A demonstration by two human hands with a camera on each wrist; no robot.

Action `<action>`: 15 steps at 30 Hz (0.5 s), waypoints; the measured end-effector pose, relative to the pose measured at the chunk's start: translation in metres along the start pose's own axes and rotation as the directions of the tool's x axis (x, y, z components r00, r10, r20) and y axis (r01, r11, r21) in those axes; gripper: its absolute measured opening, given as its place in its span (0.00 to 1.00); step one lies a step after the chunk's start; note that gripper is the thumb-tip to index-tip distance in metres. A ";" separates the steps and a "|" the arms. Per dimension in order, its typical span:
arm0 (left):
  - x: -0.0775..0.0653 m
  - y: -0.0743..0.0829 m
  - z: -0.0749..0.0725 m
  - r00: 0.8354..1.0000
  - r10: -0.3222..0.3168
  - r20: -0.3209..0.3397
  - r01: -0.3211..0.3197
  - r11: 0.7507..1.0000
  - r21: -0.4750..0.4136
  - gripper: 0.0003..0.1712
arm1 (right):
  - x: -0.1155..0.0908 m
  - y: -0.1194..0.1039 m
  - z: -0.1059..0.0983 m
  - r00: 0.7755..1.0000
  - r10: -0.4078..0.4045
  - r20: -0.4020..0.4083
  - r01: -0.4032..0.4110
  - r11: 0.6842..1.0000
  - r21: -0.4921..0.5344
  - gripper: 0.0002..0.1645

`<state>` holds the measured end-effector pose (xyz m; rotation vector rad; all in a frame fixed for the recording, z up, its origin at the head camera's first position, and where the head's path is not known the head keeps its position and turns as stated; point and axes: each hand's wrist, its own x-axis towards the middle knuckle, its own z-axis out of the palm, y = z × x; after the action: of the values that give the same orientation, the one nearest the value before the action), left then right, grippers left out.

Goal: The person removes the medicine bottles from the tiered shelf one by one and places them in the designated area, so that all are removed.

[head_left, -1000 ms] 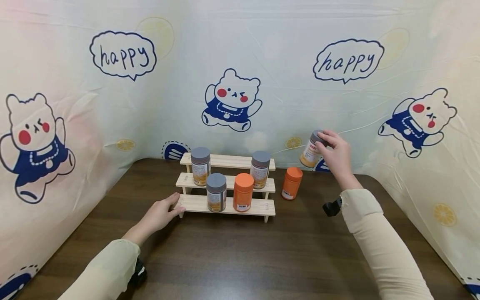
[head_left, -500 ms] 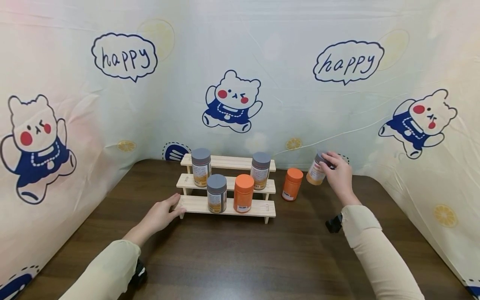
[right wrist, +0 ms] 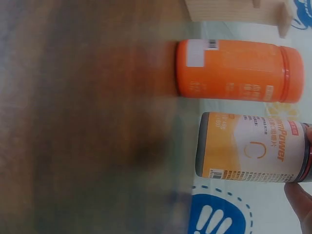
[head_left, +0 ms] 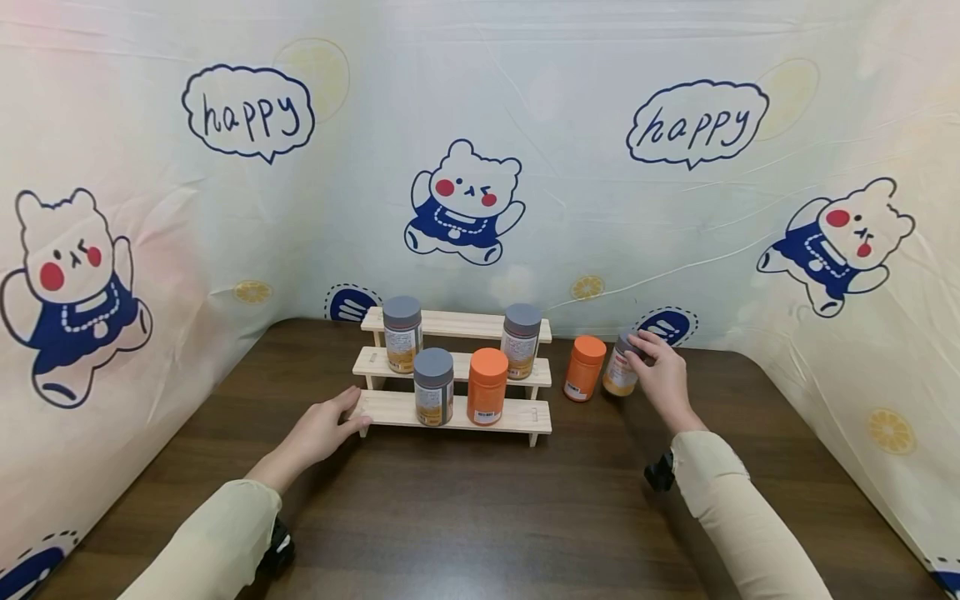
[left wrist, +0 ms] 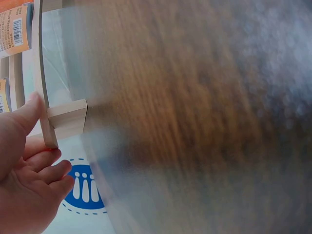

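Note:
My right hand grips a grey-lidded supplement bottle by its lid. It stands nearly upright just right of an orange bottle on the table; whether its base touches the tabletop I cannot tell. Only my fingertips show in the right wrist view, at the lid end of the labelled bottle. My left hand holds the left end of a three-tier wooden rack. Up close, the thumb lies on top of the lowest board and fingers curl beneath its end.
On the rack's lowest tier stand a grey-lidded bottle and an orange bottle. Further grey-lidded bottles stand on the middle tier, at left and right. Printed cloth surrounds the dark wooden table.
My right hand has lowered the grey-lidded bottle from above the table's back edge, then shifted it left, close beside the orange bottle. The left hand stays at the rack.

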<state>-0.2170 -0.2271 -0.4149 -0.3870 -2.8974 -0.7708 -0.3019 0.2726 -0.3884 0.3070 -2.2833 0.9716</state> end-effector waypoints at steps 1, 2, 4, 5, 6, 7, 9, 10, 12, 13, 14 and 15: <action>0.000 0.000 0.000 1.000 -0.001 0.001 0.001 1.000 -0.001 0.36 | -0.001 0.001 0.001 1.000 -0.001 0.003 0.001 1.000 0.002 0.16; 0.000 0.000 0.000 1.000 -0.003 0.003 0.003 1.000 -0.002 0.36 | -0.002 0.002 0.002 1.000 -0.001 0.007 0.001 1.000 0.004 0.16; 0.000 0.000 0.000 1.000 -0.007 0.006 0.007 1.000 -0.003 0.36 | -0.004 0.003 0.004 1.000 0.000 0.017 0.000 1.000 0.004 0.16; 0.001 0.000 0.000 1.000 -0.010 0.009 0.010 1.000 -0.005 0.36 | -0.005 0.004 0.005 1.000 0.001 0.021 -0.001 1.000 0.003 0.16; 0.001 0.000 0.000 1.000 -0.012 0.011 0.012 1.000 -0.006 0.36 | -0.006 0.005 0.006 1.000 0.003 0.025 -0.003 1.000 0.002 0.16; 0.001 0.000 0.000 1.000 -0.015 0.013 0.016 1.000 -0.008 0.36 | -0.007 0.006 0.006 1.000 0.005 0.028 -0.005 1.000 0.001 0.16; 0.001 0.000 0.000 1.000 -0.020 0.015 0.020 1.000 -0.010 0.36 | -0.009 0.007 0.008 0.999 0.006 0.036 -0.006 1.000 0.004 0.16; 0.001 0.000 0.000 1.000 -0.020 0.015 0.021 1.000 -0.011 0.36 | -0.009 0.007 0.008 0.999 0.005 0.037 -0.006 1.000 0.008 0.16; 0.001 0.000 0.000 1.000 -0.020 0.013 0.020 1.000 -0.011 0.36 | -0.011 0.008 0.009 0.999 0.000 0.033 0.000 1.000 0.012 0.16; 0.001 0.000 0.000 1.000 -0.019 0.011 0.019 1.000 -0.011 0.36 | -0.012 0.008 0.010 1.000 -0.003 0.029 0.003 1.000 0.015 0.16; 0.001 0.000 0.000 1.000 -0.016 0.009 0.016 1.000 -0.010 0.36 | -0.012 0.008 0.010 1.000 -0.008 0.026 0.007 1.000 0.017 0.16; 0.001 0.000 0.001 1.000 -0.013 0.006 0.014 1.000 -0.009 0.36 | -0.013 0.008 0.010 1.000 -0.013 0.022 0.013 1.000 0.019 0.16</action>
<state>-0.2177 -0.2271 -0.4155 -0.3719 -2.9061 -0.7871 -0.3000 0.2705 -0.4060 0.3417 -2.2904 0.9885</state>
